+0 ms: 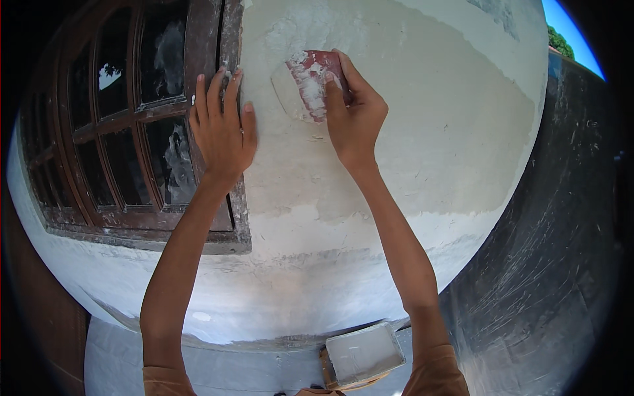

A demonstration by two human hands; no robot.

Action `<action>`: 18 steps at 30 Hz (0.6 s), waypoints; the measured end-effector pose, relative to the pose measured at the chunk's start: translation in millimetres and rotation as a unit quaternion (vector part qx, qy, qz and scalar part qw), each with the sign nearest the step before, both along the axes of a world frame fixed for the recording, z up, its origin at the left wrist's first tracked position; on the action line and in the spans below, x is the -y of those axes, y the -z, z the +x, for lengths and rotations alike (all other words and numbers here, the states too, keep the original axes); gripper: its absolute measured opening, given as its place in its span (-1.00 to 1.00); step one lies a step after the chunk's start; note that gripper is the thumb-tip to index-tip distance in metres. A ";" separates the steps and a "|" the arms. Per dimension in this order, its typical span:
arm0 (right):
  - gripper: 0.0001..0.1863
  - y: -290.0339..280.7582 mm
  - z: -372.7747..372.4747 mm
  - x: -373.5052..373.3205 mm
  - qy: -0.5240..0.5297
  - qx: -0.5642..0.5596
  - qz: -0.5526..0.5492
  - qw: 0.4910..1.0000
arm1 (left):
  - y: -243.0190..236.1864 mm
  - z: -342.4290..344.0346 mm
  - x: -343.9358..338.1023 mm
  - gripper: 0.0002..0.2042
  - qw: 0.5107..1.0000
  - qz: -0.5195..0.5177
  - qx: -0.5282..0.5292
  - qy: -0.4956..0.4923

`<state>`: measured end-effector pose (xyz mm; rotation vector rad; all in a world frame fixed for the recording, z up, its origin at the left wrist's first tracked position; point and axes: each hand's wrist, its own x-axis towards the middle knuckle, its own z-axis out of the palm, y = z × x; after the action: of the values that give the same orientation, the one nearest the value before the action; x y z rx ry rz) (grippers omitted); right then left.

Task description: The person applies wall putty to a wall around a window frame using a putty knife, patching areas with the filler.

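Note:
My right hand (pixel 354 109) grips a red flat scraper (pixel 317 82), thumb on its near face and fingers behind its right edge. White paste is smeared over the scraper, and its left edge meets the plastered wall (pixel 422 145). A fresh wet patch of filler (pixel 287 92) shows just left of the blade. My left hand (pixel 224 125) lies with fingers spread against the brown wooden window frame (pixel 228 39), near the wall's edge, holding nothing. White specks dot the frame beside its fingertips.
Glass panes in the wooden window (pixel 125 119) carry white smears. Below, a pale rectangular tray (pixel 365 356) rests on a box on the grey floor (pixel 238 369). A dark scratched surface (pixel 528 284) stands at the right, and whiter bare wall (pixel 284 297) spans the lower part.

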<state>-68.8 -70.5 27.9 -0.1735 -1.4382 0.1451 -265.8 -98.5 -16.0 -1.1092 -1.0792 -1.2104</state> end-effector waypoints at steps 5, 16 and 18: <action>-0.59 4.6 75.0 -24.2 0.033 -0.197 -0.086 0.976 | 5.4 0.6 -1.3 -0.54 1.000 -0.007 0.003 -0.009; -0.60 15.9 19.7 -8.4 -0.014 -0.067 -0.034 0.997 | -0.9 10.1 5.1 -0.54 0.999 -0.029 -0.005 -0.031; -0.60 18.9 30.1 -19.4 -0.013 -0.107 -0.046 0.993 | -1.5 12.0 2.5 -0.54 0.999 -0.026 -0.011 -0.035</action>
<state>-38.7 -51.1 9.0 -0.2088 -1.2215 0.2443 -253.8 -100.9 -14.5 -1.1140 -1.1291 -1.1172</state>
